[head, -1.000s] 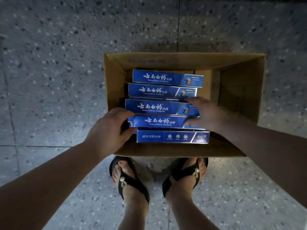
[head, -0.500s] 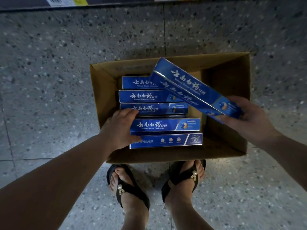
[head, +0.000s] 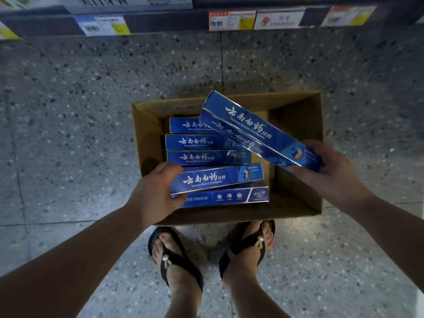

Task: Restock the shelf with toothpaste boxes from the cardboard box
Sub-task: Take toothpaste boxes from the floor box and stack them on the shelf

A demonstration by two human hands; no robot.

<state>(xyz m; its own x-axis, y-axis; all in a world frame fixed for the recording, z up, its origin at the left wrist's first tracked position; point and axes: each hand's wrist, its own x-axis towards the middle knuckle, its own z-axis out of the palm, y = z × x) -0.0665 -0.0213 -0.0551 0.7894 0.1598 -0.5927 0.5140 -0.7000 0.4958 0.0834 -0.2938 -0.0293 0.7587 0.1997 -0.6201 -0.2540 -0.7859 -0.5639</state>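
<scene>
**While Both Hands Are Lifting Stock, the Shelf Is Waiting**

As the person is standing in black sandals (head: 174, 260) just beside the near wall of the cardboard box (head: 146, 138), the pick-up step is under way. The left hand (head: 153, 191) is gripping the left end of a toothpaste box (head: 218, 179) at the carton's near edge, fingers curled round it, tilting it up off the flat box (head: 229, 197) beneath. Behind it, three more boxes (head: 195, 142) are lying in a row toward the far left corner, while the right half of the carton is showing bare cardboard. The right hand (head: 330, 177) is clamping the right end of what looks like two boxes held together (head: 257, 131), angling them above the carton's right side, clear of the rest. Beyond the speckled floor (head: 68, 111), the shelf edge (head: 160, 21) with its price labels (head: 231, 19) is running along the far side, well apart from the carton.

To my eye, both loads are nearly ready to travel. The next move is calling for the left box to come fully free, then for both hands to be carrying forward and up, turning the long boxes level so they slide onto the shelf without crushed corners.
</scene>
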